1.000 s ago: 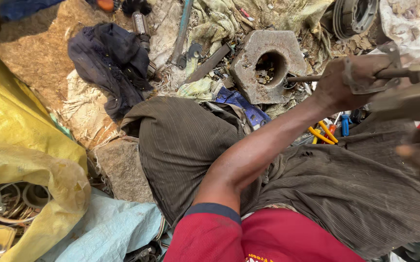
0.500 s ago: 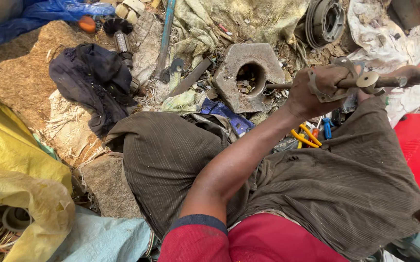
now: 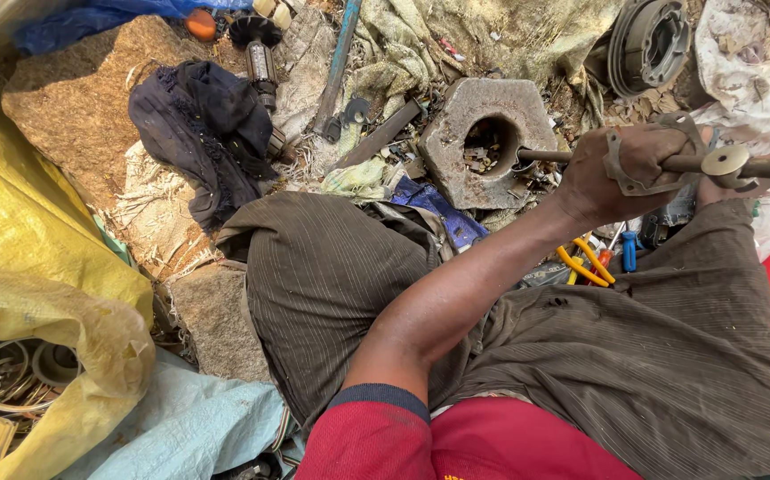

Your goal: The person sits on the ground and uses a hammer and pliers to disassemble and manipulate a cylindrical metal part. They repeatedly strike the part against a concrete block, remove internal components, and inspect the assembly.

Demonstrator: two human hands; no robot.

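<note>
Yellow woven sack at far left, mouth open, holds metal rings and wire loops at its bottom edge; pale blue tarp just beside it. Dark cloth bundle lies on the ground further in, a motor armature above it. Grey hexagonal metal block sits in the middle; its round hole contains small scrap bits, kind too small to tell. Since a second ago the view has swung, so the block now sits centre instead of upper right, and the rod is no longer tilted across the frame edge but lies level, its tip at the block's hole. Left hand is closed tight round the metal rod, fingers through a bent metal bracket, with a round washer-like disc on the shaft just beyond. Right hand is mostly hidden behind the left; grip cannot be told. Yellow-handled pliers and a blue-handled screwdriver lie below, near the knee.
</note>
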